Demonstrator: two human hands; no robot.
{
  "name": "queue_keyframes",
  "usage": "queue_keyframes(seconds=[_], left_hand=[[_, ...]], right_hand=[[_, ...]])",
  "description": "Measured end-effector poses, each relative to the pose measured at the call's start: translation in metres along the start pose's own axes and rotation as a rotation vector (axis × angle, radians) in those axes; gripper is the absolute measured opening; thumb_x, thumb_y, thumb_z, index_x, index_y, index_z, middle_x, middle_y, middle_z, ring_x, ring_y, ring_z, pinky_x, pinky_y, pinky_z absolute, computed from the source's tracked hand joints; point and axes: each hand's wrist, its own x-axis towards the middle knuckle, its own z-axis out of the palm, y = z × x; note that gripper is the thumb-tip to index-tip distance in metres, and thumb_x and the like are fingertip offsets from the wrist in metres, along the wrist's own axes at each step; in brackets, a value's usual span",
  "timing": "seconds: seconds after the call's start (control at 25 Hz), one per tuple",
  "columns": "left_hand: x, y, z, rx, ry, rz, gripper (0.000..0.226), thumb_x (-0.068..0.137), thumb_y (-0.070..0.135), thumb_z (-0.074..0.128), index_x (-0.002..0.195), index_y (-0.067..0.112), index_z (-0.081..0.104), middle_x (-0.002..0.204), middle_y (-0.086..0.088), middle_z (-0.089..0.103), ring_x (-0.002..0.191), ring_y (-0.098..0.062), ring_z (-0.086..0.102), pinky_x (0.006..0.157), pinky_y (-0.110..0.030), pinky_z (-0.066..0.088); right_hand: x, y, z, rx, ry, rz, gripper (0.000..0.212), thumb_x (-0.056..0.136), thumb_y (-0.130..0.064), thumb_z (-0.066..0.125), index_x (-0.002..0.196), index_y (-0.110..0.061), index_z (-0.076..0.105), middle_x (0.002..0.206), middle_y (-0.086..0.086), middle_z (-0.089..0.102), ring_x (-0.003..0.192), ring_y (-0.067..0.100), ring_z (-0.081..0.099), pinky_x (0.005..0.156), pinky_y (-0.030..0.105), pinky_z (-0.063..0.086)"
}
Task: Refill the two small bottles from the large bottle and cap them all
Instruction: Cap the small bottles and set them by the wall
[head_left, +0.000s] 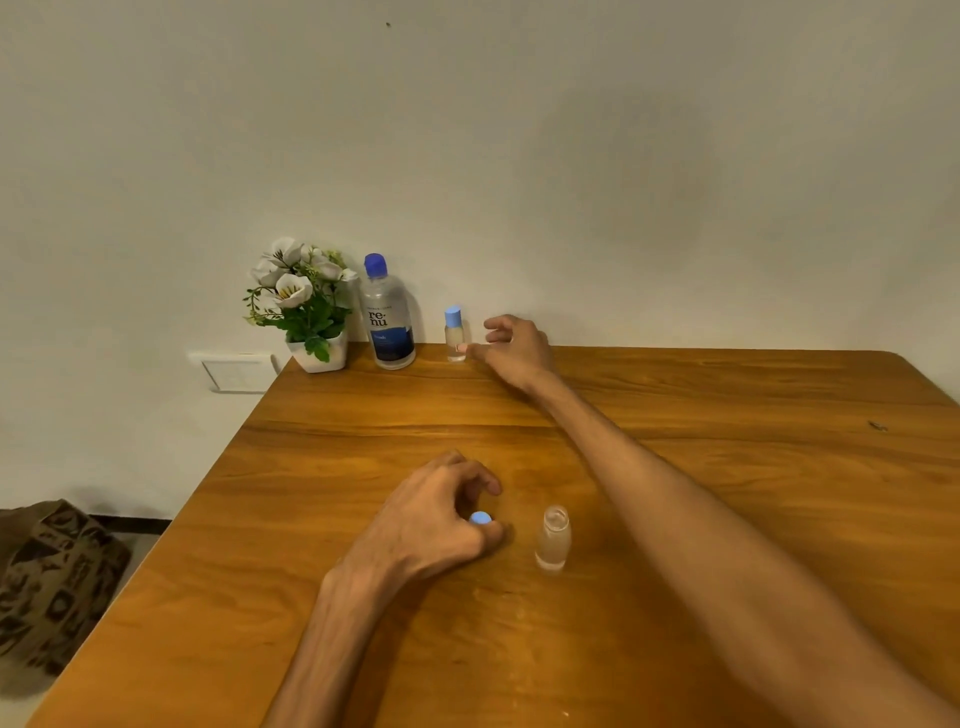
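Note:
A large clear bottle (388, 317) with a blue cap and a dark blue label stands at the table's far edge by the wall. Just right of it stands a small clear bottle (455, 332) with a light blue cap on. My right hand (511, 348) is stretched out beside that small bottle, thumb tip touching its lower side, fingers loosely curled and apart from it. Nearer to me, a second small bottle (554, 538) stands uncapped. My left hand (441, 512) rests on the table just left of it and pinches a light blue cap (480, 518).
A white pot of artificial flowers (304, 306) stands left of the large bottle, at the far left corner of the wooden table (675, 415). A wall socket plate (236, 371) is on the wall beside the table. A patterned bag (57, 577) lies on the floor at left.

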Motion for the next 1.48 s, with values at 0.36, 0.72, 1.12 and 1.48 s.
queue_keyframes(seconds=[0.36,0.72,1.12,1.48], left_hand=[[-0.007,-0.003,0.000,-0.003,-0.001,-0.004,0.031,0.083,0.028,0.081,0.111,0.032,0.070,0.107,0.013,0.063,0.092,-0.003,0.060,0.075,-0.024,0.055],[-0.013,0.028,0.017,-0.679,0.227,0.157,0.018,0.090,0.030,0.075,0.092,0.013,0.080,0.079,-0.017,0.069,0.068,-0.019,0.054,0.064,-0.033,0.043],[-0.017,0.052,0.028,-0.270,0.392,0.318,0.016,0.090,0.034,0.082,0.086,0.022,0.071,0.075,0.007,0.068,0.065,-0.012,0.060,0.057,-0.035,0.052],[-0.021,0.057,0.033,-0.280,0.383,0.516,0.032,0.075,0.010,0.056,0.092,0.018,0.082,0.110,0.014,0.076,0.119,-0.011,0.064,0.107,-0.047,0.043]], right_hand=[[-0.206,0.032,-0.116,0.127,-0.418,-0.098,0.067,0.078,-0.027,0.076,0.141,-0.026,0.054,0.132,-0.011,0.067,0.119,0.002,0.064,0.102,0.027,0.054],[-0.242,0.056,-0.054,-0.170,0.096,-0.284,0.038,0.079,-0.058,0.073,0.108,-0.034,0.074,0.096,-0.019,0.074,0.089,0.002,0.062,0.088,0.034,0.048],[-0.246,0.052,-0.057,-0.342,0.244,-0.383,0.015,0.079,-0.043,0.066,0.079,-0.028,0.066,0.068,-0.014,0.052,0.068,0.011,0.048,0.066,0.033,0.044],[-0.248,0.048,-0.062,-0.338,0.208,-0.362,0.041,0.082,-0.054,0.055,0.099,-0.023,0.076,0.074,-0.015,0.052,0.070,0.009,0.048,0.064,0.024,0.033]])
